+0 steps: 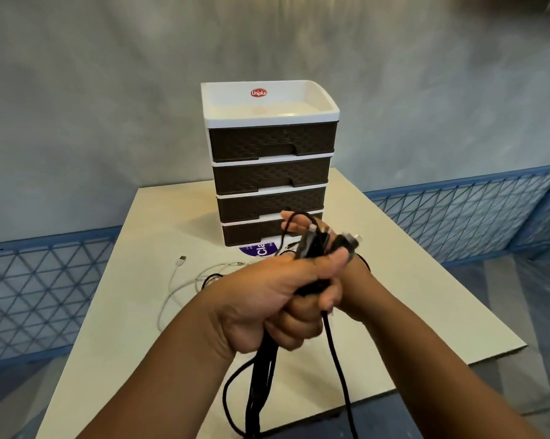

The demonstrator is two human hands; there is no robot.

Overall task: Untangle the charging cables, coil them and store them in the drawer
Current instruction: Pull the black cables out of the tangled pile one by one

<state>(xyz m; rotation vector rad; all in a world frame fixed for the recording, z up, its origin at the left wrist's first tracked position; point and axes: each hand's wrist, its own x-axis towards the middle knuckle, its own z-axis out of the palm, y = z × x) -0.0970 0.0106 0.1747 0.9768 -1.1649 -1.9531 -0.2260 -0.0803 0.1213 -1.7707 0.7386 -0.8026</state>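
We hold black cables (314, 248) up over table (425, 296), at 6 o'clock from drawers (272, 172). Left hand (267, 299) wraps tight around bunch. Right hand (302, 223) sits behind bunch; we cannot tell if it grips. Plugs stick up, loops hang down. White cable (172, 289) lies on table at 9 o'clock from hands. Cables look light, soft, floppy, easy to snag. We think best hold is near plugs, pulling slow.

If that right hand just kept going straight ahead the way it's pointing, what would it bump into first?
Probably the drawer unit: the right hand, holding the black cables, points at its lowest drawers. Depth is unclear from this single view.
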